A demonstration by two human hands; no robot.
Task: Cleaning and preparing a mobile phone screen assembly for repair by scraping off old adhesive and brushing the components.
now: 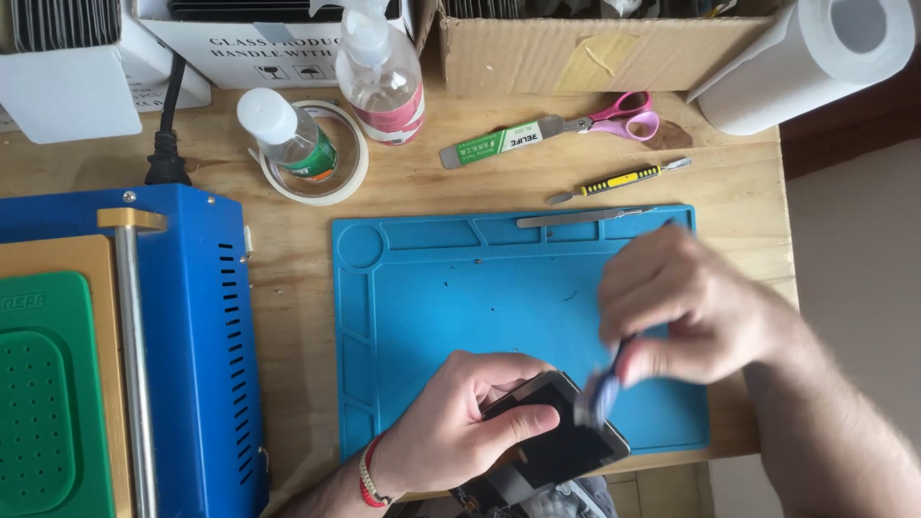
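The left hand [451, 422] is gripping a dark, glossy phone [556, 436], tilted at the near edge of the blue mat [451, 288], thumb lying across its screen. The right hand [691, 307] is pinching a blurred blue-tipped tool [600, 395] whose tip is touching the phone's upper corner. Farther back on the desk [748, 182] are lying tweezers [585, 217], a screwdriver [619, 180] and pink scissors [624, 115].

mat [460, 288]: blue | phone screen [561, 441]: black | scissors [624, 115]: pink handles | machine [192, 336]: blue, green pad [48, 403]
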